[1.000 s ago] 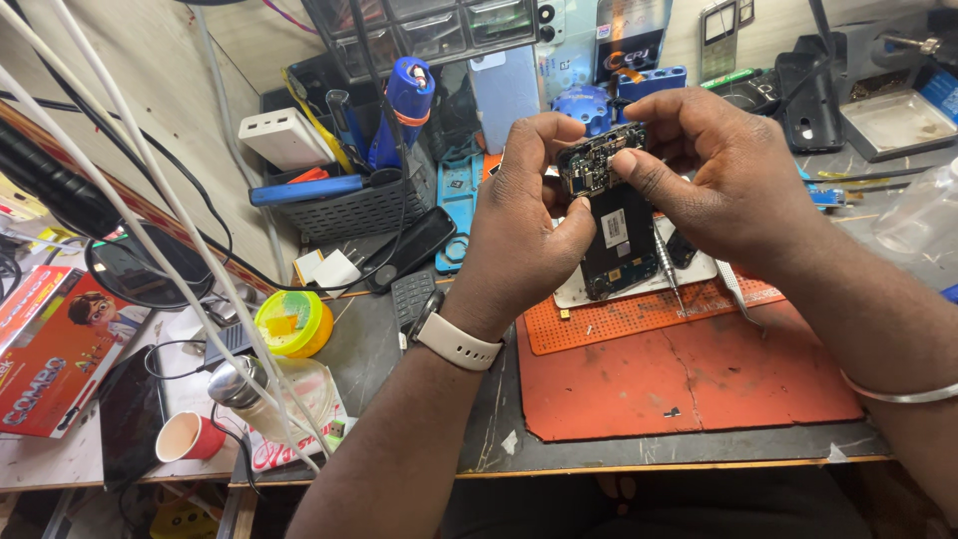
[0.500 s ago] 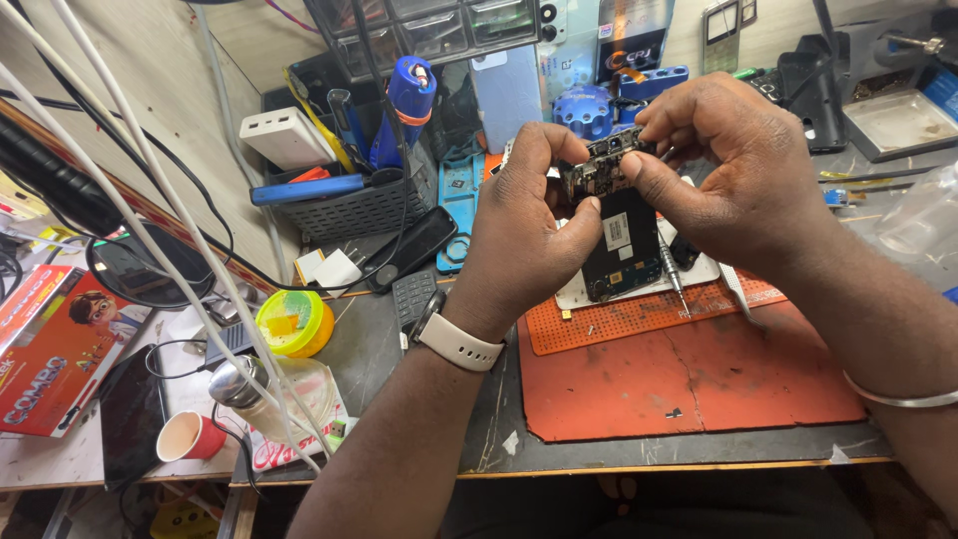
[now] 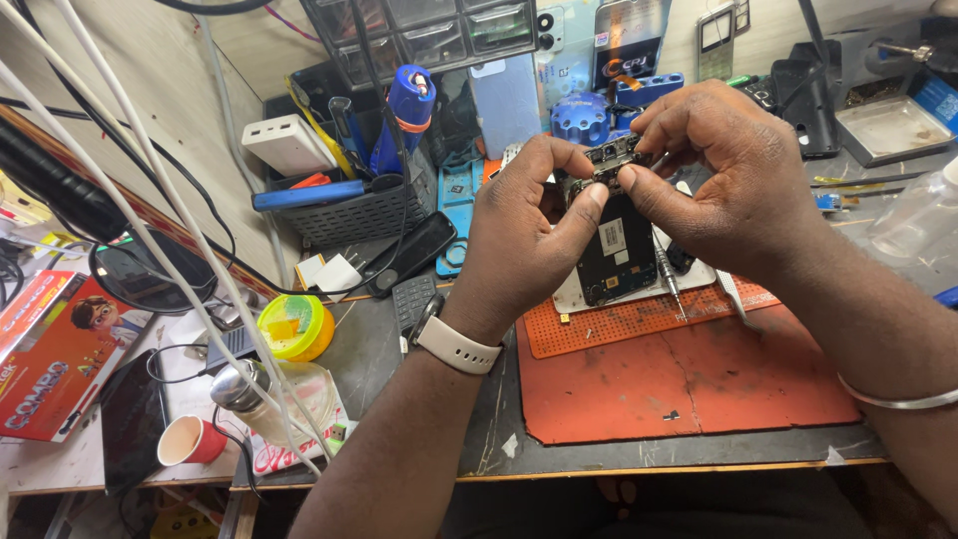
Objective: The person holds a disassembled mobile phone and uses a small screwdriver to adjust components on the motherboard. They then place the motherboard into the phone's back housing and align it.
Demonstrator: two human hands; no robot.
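Both hands meet above the bench on a small dark phone circuit board point(image 3: 611, 160). My left hand point(image 3: 524, 240), with a pale watch band on its wrist, pinches the board's lower left edge with thumb and forefinger. My right hand point(image 3: 723, 185) grips its right end from above. Under the hands an opened phone point(image 3: 617, 260) lies face down on a white sheet, its black inner parts showing. A thin screwdriver point(image 3: 667, 271) rests beside it. All of this sits at the far edge of an orange work mat point(image 3: 689, 379).
A black mesh basket point(image 3: 349, 212) with a blue tool and a white power bank stands at the back left. A yellow-green round tub point(image 3: 295, 327), a glass bottle point(image 3: 261, 392) and a small red cup point(image 3: 190, 440) sit front left. White cables cross the left side. A metal tray point(image 3: 893, 130) is back right.
Both hands have shifted the small board slightly up and away from the open phone, and the fingers have regripped its ends. The phone and mat stay put.
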